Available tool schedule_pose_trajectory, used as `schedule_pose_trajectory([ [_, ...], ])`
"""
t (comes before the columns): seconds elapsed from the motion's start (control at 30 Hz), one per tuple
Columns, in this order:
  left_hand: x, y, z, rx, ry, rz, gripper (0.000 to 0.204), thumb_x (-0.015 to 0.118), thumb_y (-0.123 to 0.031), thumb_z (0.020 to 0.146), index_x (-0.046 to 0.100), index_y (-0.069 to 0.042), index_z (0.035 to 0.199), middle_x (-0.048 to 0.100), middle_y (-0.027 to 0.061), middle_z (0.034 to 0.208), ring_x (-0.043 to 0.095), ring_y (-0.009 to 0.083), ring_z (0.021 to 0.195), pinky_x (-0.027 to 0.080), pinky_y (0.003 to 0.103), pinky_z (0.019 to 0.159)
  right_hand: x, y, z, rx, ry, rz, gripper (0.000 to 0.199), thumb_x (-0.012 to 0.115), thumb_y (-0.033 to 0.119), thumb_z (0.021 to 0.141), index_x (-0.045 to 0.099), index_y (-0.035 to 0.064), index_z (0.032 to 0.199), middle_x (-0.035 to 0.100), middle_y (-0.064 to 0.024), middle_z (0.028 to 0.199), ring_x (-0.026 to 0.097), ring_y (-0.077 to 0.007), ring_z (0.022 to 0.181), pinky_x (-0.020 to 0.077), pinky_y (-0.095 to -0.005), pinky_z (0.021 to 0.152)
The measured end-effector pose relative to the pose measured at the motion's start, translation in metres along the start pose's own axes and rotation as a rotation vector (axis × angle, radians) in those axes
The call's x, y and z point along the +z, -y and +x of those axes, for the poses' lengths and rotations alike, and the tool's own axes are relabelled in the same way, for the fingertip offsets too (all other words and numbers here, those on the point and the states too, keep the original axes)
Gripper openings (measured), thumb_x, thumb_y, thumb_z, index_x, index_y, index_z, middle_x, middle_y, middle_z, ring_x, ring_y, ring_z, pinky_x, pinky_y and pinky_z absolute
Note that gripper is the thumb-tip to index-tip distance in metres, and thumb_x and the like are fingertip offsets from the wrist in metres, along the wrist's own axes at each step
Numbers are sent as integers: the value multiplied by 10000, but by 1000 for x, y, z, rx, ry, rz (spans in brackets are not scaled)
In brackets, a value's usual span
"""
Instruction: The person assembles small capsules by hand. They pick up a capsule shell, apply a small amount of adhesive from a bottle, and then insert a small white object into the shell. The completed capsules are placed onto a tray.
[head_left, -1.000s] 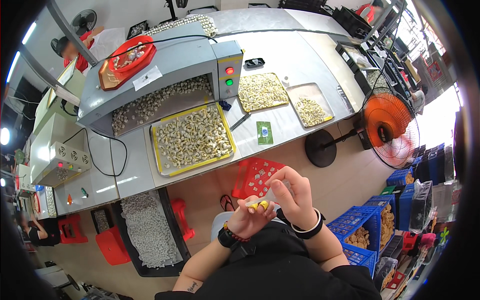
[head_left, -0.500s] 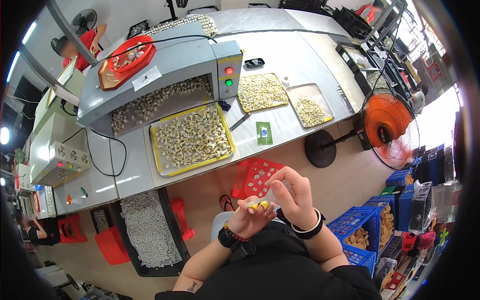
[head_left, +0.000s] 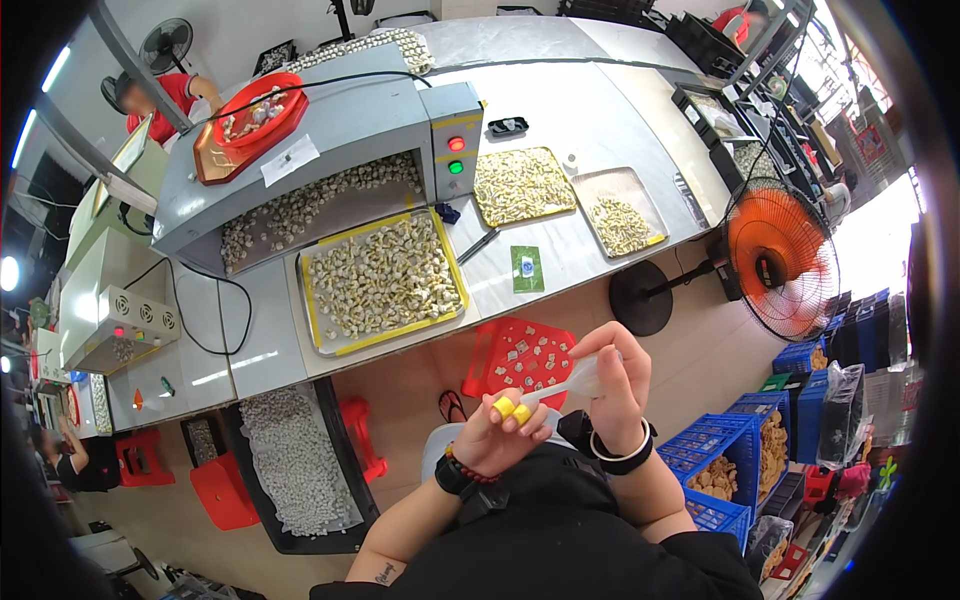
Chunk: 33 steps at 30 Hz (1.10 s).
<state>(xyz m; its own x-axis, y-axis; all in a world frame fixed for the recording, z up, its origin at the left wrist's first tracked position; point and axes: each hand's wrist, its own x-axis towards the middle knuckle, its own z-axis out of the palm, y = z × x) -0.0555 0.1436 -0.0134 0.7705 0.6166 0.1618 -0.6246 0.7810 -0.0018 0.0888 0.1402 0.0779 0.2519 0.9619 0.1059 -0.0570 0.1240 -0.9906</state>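
Note:
My left hand [head_left: 493,437] is raised in front of my body, its fingers curled. Yellow wraps [head_left: 512,409] cover two of its fingertips; anything small pinched there cannot be made out. In my right hand [head_left: 618,400] is a translucent white squeeze bottle [head_left: 577,382] with a long narrow tip. That tip points left, ending close to the wrapped fingers. Beyond my hands, on the bench, lies a yellow-edged tray [head_left: 462,290] full of small white and yellowish pieces.
A grey machine [head_left: 385,125] with a wide opening stands on the bench [head_left: 590,120]. Two more trays, a green card [head_left: 528,269] and tweezers [head_left: 478,246] lie right of it. A red stool [head_left: 485,375] is below; an orange fan [head_left: 768,262] and blue crates [head_left: 705,450] stand right.
My right hand has moved slightly right and back from the left one, bringing the bottle's tip into view. The left hand has turned a little, showing the yellow wraps more fully.

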Motion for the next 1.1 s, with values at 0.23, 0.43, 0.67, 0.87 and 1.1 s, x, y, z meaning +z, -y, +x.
schedule_pose_trajectory([
  [0.23, 2, -1, 6, 22, 62, 20, 419, 397, -471, 935, 471, -195, 628, 431, -80, 655, 387, 74, 678, 322, 257, 738, -6, -1, 2, 1, -4, 38, 296, 447, 257, 939, 553, -9, 865, 569, -33, 774, 487, -49, 677, 373, -190, 604],
  [0.43, 14, -2, 7, -50, -209, 149, 405, 408, -472, 924, 479, -191, 642, 446, -88, 632, 393, 66, 661, 331, 267, 778, -12, -2, 3, -34, -43, 3, 296, 447, 259, 941, 552, -6, 863, 567, -25, 761, 483, -43, 658, 367, -181, 589],
  [0.67, -10, 1, 7, -13, 85, -41, 398, 398, -381, 960, 476, -142, 652, 397, -62, 552, 385, 90, 614, 373, 306, 821, -22, -3, 2, -14, -65, 7, 307, 458, 273, 936, 557, -4, 848, 557, -14, 744, 463, -35, 639, 344, -180, 571],
  [0.87, 11, -5, 10, -76, -119, 260, 426, 405, -488, 918, 447, -176, 632, 360, -81, 547, 373, 71, 604, 340, 296, 805, -24, -5, 1, -19, -88, 6, 324, 458, 288, 934, 560, -5, 841, 558, -13, 746, 459, -37, 647, 339, -182, 579],
  [1.1, -1, -3, 6, -77, -85, 225, 181, 557, -295, 897, 578, -131, 821, 515, -54, 640, 416, 86, 635, 395, 344, 909, -29, -6, -1, -23, -106, 5, 327, 461, 291, 932, 562, -8, 845, 570, -24, 763, 471, -45, 662, 347, -185, 593],
])
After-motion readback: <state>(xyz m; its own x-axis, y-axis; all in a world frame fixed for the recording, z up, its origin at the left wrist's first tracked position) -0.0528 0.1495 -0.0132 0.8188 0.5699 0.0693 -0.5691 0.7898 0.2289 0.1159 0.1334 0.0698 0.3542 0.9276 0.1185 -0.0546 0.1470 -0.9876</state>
